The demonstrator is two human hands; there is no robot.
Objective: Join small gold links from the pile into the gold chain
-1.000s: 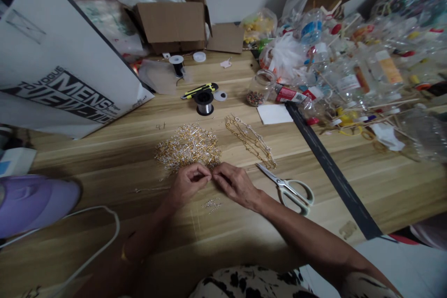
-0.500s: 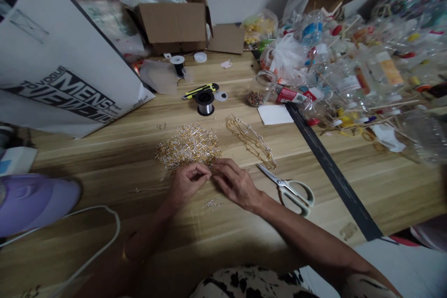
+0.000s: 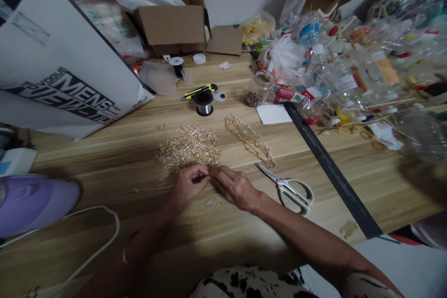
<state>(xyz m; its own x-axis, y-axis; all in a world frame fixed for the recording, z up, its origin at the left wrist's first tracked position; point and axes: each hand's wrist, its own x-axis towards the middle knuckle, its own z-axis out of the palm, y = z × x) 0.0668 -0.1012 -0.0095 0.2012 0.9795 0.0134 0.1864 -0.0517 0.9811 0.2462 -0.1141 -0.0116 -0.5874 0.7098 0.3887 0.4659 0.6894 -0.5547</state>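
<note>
Jewelry pile (image 3: 188, 145) beyond L hand (image 3: 187, 187), prob. touching.

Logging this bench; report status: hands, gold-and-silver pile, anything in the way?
Left hand, right hand: fingertips close together, anything in grip too small to tell. Gold-and-silver pile just beyond them. Scissors off to the right, seemingly clear.

Scissors (image 3: 280, 181) right of jewelry pile (image 3: 188, 146)
</note>
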